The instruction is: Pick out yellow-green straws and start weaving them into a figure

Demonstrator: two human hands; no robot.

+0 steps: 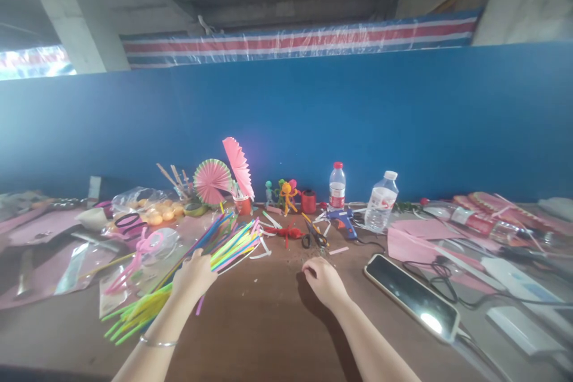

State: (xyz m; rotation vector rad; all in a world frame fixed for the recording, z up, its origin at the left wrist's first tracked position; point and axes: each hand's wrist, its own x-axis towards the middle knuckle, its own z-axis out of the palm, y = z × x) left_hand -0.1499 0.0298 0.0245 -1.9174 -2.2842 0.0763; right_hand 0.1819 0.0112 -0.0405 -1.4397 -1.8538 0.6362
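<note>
My left hand [196, 271] is closed over a bundle of long, thin coloured stems that look like pipe cleaners [237, 245]. Yellow-green ends [138, 313] stick out below the wrist, with blue, white and pink ones fanning out beyond the fingers. On the bare brown tabletop [255, 322], my right hand [326, 282] rests loosely curled, and nothing shows in its fingers. Just beyond it lie black-handled scissors [313, 240] and a red fuzzy piece [286, 231]. Behind these stand small coloured figures [287, 194] and a red spool [308, 200].
A blue glue gun [344, 222] and two water bottles [381, 202] are at the back. A phone [412, 297] with a cable lies at right, near pink sheets [416, 242]. Pink paper fans [213, 181] and a bag of orange balls [162, 212] are at left.
</note>
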